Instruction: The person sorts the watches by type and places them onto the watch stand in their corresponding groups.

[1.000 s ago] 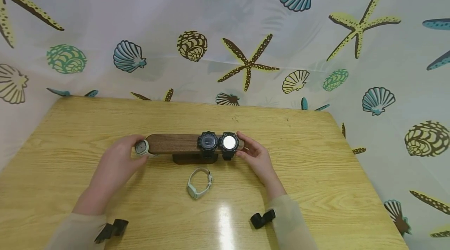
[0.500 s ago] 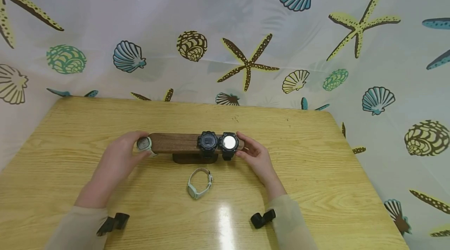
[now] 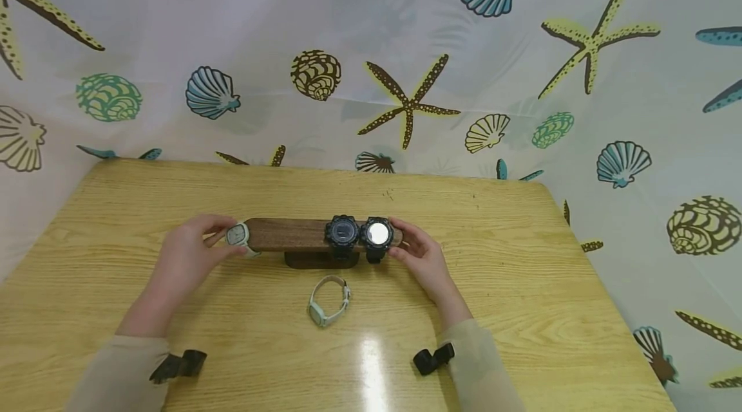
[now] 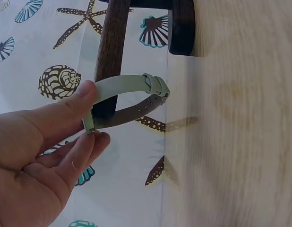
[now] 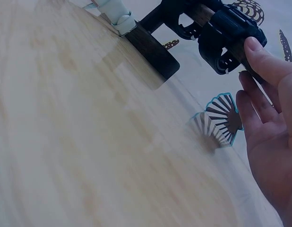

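Note:
A dark wooden watch stand (image 3: 290, 235) stands mid-table with its bar running crosswise. My left hand (image 3: 188, 261) pinches a pale green wristwatch (image 3: 237, 235) at the bar's left end. In the left wrist view, the buckled strap (image 4: 124, 84) loops around the end of the bar, with thumb and fingertips on opposite sides of the watch. At the other end, my right hand (image 3: 426, 262) grips the bar tip between thumb and fingers. Beside it, two black watches (image 3: 343, 232) sit on the bar, the rightmost with a bright, glaring face (image 3: 379, 234).
A second pale green watch (image 3: 329, 301), its strap closed in a loop, lies on the wooden table (image 3: 522, 309) in front of the stand. A white cloth (image 3: 261, 32) printed with shells and starfish hangs behind and to the right of the table.
The pale green watch has shifted slightly to the right and tilted with its face up at the bar end. My left fingers have loosened a little around it. The right hand stays put.

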Available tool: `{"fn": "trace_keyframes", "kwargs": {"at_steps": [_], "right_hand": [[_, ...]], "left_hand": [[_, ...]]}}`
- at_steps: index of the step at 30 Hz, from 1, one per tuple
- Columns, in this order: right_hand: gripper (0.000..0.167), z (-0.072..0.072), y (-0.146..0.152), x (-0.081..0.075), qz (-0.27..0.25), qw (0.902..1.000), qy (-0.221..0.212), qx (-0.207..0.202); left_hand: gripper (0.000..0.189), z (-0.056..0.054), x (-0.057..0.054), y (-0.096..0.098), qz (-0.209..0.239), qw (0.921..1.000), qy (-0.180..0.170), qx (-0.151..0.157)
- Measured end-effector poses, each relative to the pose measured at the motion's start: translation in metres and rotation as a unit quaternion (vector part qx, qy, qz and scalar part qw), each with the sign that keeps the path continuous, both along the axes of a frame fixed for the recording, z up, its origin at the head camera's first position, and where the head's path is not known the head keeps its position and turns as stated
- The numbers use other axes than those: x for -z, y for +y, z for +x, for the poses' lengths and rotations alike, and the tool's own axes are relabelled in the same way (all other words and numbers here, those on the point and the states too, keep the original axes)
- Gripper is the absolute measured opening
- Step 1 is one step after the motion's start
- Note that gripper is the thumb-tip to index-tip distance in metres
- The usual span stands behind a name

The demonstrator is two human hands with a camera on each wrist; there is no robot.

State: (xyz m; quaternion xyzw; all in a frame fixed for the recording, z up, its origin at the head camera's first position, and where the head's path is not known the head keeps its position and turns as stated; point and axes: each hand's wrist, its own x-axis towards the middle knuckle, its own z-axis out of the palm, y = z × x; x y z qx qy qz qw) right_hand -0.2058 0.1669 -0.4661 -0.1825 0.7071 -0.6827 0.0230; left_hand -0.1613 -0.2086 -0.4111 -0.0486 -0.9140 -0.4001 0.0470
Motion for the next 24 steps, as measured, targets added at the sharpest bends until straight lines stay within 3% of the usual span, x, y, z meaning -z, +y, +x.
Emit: {"fn": "trace_keyframes", "kwargs": {"at_steps": [8,20,24], "right_hand": [[0.051,0.000,0.000,0.000,-0.002,1.0000,-0.001,-0.003],[0.051,0.000,-0.001,0.000,-0.004,1.0000,-0.006,-0.003],[0.051,-0.007,0.001,0.013,-0.020,0.9998,0.003,-0.003]], "left_hand": [[0.049,-0.001,0.004,-0.003,-0.008,0.9997,0.023,0.003],[0.052,-0.005,-0.002,-0.002,-0.014,0.9997,-0.008,0.021],[0.050,-0.009,-0.003,-0.002,-0.024,0.9991,-0.002,0.035]]}}
